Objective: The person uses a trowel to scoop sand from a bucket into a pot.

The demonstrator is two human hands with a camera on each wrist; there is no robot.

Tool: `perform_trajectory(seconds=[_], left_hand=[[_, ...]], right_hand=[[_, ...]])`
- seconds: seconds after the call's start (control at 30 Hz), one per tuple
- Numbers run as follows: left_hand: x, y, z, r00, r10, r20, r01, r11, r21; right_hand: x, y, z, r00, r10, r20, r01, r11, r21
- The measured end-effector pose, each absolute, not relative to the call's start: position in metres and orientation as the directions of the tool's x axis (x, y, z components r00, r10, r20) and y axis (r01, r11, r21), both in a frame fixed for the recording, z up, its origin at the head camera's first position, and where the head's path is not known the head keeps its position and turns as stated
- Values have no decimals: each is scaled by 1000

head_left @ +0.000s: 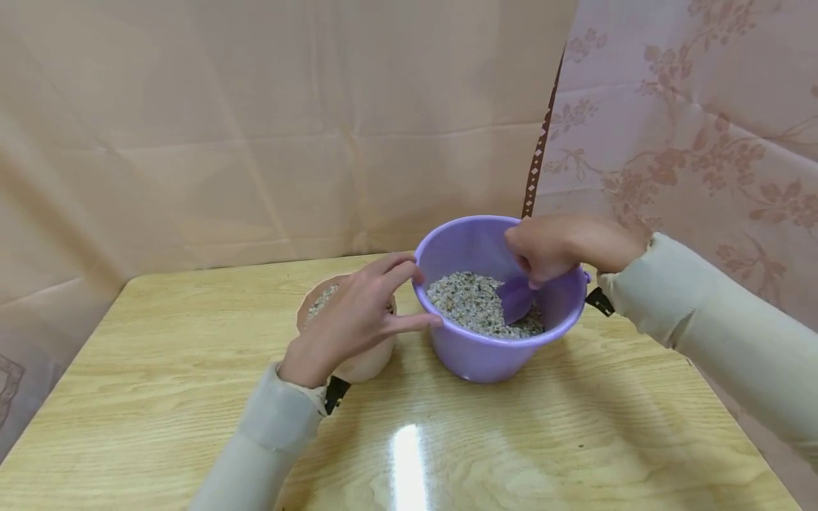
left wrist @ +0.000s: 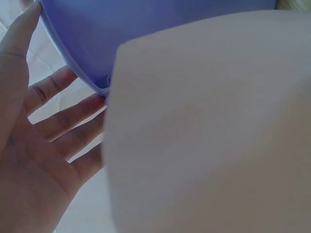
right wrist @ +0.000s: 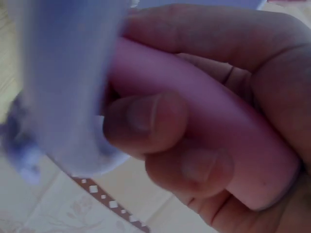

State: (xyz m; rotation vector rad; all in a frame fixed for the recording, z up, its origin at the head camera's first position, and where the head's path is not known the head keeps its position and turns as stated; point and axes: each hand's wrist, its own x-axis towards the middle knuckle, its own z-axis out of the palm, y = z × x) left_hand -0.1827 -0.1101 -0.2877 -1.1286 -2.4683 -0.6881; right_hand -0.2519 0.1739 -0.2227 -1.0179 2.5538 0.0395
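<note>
A purple bucket [head_left: 476,360] holds grey-beige gravel [head_left: 466,301]. My right hand [head_left: 552,245] reaches over the bucket's right side and grips the pink handle [right wrist: 214,107] of a trowel. Its purple blade [head_left: 515,301] is partly sunk in the gravel. My left hand [head_left: 354,312] is spread, its thumb and fingertips touching the bucket's left rim. In the left wrist view its fingers [left wrist: 60,121] extend fairly straight against that rim. Beneath the left hand stands a pale pot [head_left: 371,363], also with gravel in it and partly hidden by the hand.
Both containers stand on a light wooden table [head_left: 192,369] near its back edge. A beige cloth [head_left: 287,142] hangs behind, and a flowered curtain [head_left: 696,142] hangs at the right. A tiny dark speck lies on the table at the front right.
</note>
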Motion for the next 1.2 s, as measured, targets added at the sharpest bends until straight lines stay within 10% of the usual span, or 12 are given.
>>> perform_trajectory(seconds=[1.2], left_hand=[[-185,-112,-293,-645,593,482,761,554,337]], right_hand=[[-266,193,-241,-573,-765,-293,-705,643,-300]])
